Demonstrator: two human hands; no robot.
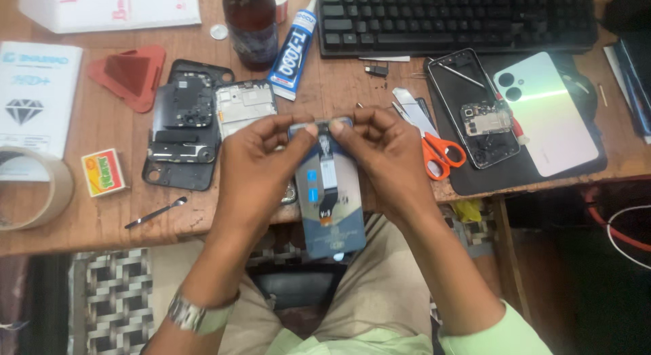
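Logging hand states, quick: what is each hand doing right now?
Left hand: pinching the phone screen panel at its top.
Right hand: pinching the same panel.

Left hand [261, 165] and right hand [383, 158] pinch, thumbs meeting.

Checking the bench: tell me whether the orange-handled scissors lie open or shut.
Cannot tell: the orange-handled scissors lie on the table beside the right hand, which hides the blades.

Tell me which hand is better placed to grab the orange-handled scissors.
Right. The right hand pinches the top edge of the phone screen panel just beside the scissors, which lie on the table immediately to its right. The left hand sits on the far side of the panel, so it would probably have to cross over.
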